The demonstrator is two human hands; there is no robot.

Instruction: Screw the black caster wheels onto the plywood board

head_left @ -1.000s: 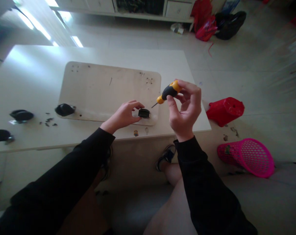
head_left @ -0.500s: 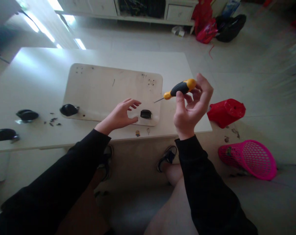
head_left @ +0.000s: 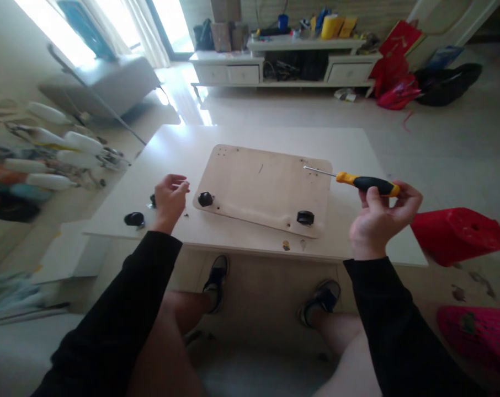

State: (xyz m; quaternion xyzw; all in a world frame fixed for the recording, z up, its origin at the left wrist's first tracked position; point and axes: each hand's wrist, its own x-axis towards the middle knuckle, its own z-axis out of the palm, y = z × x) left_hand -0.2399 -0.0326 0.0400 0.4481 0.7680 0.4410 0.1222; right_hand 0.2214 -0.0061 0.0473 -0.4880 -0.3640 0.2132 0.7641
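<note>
My right hand (head_left: 378, 220) holds a yellow-and-black screwdriver (head_left: 368, 183) by its handle, its shaft pointing left over the right side of a pale board (head_left: 262, 184). The board lies on the white table (head_left: 184, 143). Black caster wheels, one at the left corner (head_left: 206, 199) and one at the right corner (head_left: 305, 218), stand along its near edge. My left hand (head_left: 171, 201) is raised left of the board, fingers loosely curled, nothing visible in them. Close by are a loose black caster (head_left: 134, 219) and another caster (head_left: 152, 202), partly hidden by that hand.
A red bin (head_left: 457, 237) stands at the table's right end, with a pink basket (head_left: 477, 336) nearer me. Across the floor is a white cabinet (head_left: 244, 73) with items on top. A cluttered rack (head_left: 59, 149) is at the left. Small stickers (head_left: 286, 245) mark the table's near edge.
My view has tilted up and swung left. My left hand has moved from beside the right caster to the left of the board. The screwdriver stays in my right hand, its shaft now nearly level.
</note>
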